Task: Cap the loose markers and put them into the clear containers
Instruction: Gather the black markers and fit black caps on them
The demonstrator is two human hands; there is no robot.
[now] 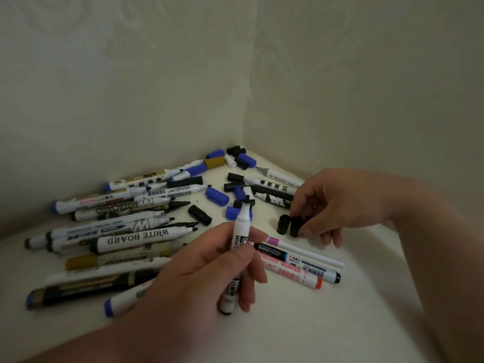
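Left grip (209, 271) holds an uncapped white marker (241, 224) upright; right grip (340, 203) pinches a black cap (295, 227).

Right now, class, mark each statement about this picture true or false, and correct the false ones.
1. The left hand holds an uncapped marker with its tip up. True.
2. The right hand is taking a blue cap. False: it pinches a black cap.
3. A clear container is in view. False: none shows.
4. A red-ended marker lies below the right hand in the picture. True.
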